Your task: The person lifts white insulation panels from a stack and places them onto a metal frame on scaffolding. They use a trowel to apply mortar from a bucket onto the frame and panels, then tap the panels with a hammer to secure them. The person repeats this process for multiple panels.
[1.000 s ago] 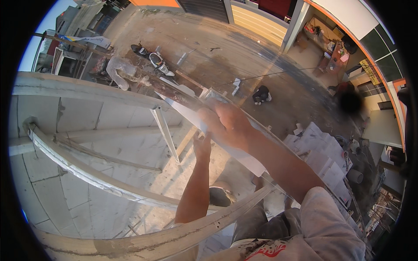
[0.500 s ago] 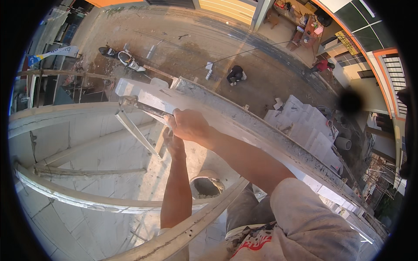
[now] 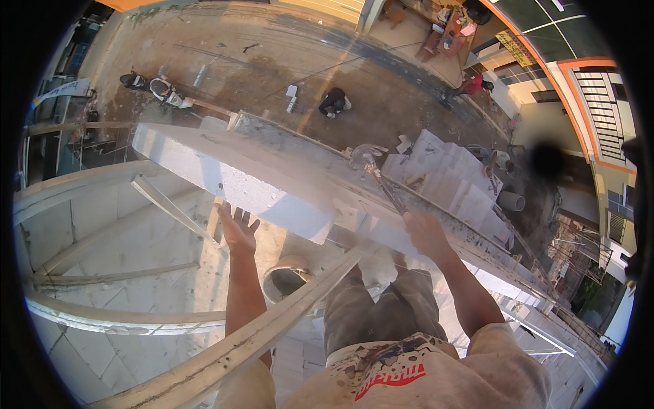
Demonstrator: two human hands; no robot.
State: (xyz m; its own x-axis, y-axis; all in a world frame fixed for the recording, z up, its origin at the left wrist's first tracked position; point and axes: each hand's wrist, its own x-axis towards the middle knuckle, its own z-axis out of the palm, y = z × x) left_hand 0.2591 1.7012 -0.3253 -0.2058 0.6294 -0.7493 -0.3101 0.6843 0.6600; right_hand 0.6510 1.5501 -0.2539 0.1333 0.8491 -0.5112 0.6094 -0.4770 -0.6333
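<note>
A hammer (image 3: 387, 183) is gripped by its handle in my right hand (image 3: 424, 234), which is closed round it. Its head, smeared by motion, is up and away from me over the wall's far edge. My left hand (image 3: 238, 232) has its fingers spread and holds nothing. It is just below the near edge of a long white block (image 3: 238, 180), close to it; whether a fingertip touches the block I cannot tell. The block lies along the top of the wall, its near face lit in patches.
A wooden beam (image 3: 238, 344) crosses close in front of me. A bucket (image 3: 286, 281) with grey contents stands below. Past the wall lies a street far down, with a motorbike (image 3: 163, 90), a crouching person (image 3: 334, 102) and stacked white blocks (image 3: 446, 184).
Both hands were together at the hammer over the block's left part. My right hand has swung the hammer to the right; my left hand has come away and opened. The view has shifted.
</note>
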